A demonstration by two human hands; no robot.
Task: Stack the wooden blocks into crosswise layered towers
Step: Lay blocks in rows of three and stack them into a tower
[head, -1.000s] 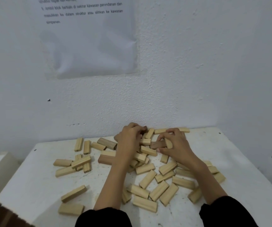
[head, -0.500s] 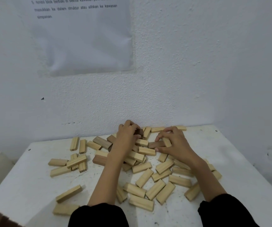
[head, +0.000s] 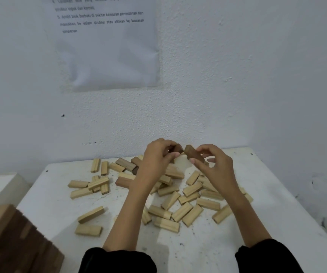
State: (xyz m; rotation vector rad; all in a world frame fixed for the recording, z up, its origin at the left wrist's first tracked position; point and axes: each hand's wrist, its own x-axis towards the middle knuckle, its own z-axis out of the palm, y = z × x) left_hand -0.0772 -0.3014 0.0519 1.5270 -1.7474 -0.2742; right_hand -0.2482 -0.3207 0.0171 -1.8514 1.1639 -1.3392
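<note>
Left hand (head: 155, 160) pinches a dark brown wooden block (head: 179, 149), right hand (head: 215, 169) grips a second dark block (head: 193, 155). Pale rectangular wooden blocks (head: 192, 215) lie scattered centre-frame, so most stacking likely remains.

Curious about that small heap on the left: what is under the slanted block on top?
The slanted block lies across two others, a left block and a right block, on the table. Their middles are covered, so anything else beneath cannot be seen.
</note>
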